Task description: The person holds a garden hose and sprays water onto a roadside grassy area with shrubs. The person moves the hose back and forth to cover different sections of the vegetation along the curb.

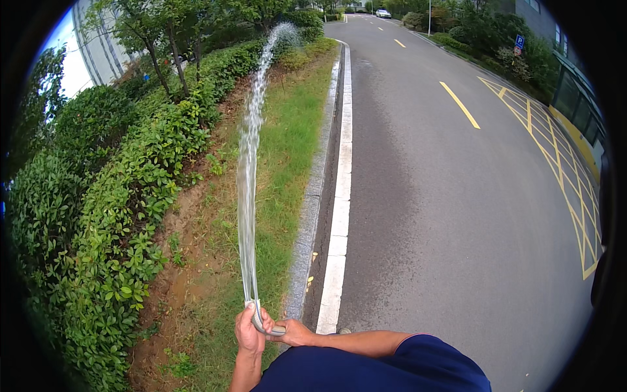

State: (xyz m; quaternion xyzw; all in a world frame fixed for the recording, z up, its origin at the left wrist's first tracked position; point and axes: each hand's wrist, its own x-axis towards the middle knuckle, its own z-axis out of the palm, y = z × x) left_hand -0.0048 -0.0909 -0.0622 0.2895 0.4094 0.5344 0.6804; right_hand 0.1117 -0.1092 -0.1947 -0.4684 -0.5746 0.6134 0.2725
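My left hand (248, 329) grips a grey garden hose (258, 321) close to its mouth, the thumb pressed near the opening. Behind it, my right hand (294, 333) holds the same hose where it bends toward my body. From the mouth a water jet (248, 196) leaves in two streams that merge and arc away over the grass strip (289, 142). Far off, the jet breaks into spray in front of the hedge (210, 78). The rest of the hose is hidden by my arm and body.
Bare soil (183, 245) lies between the leafy shrubs (117, 215) and the grass. A stone kerb (306, 240) and a white edge line (338, 235) border the asphalt road (441, 220), partly wet. A white car (383, 13) is far up the road; a parking sign (519, 41) stands right.
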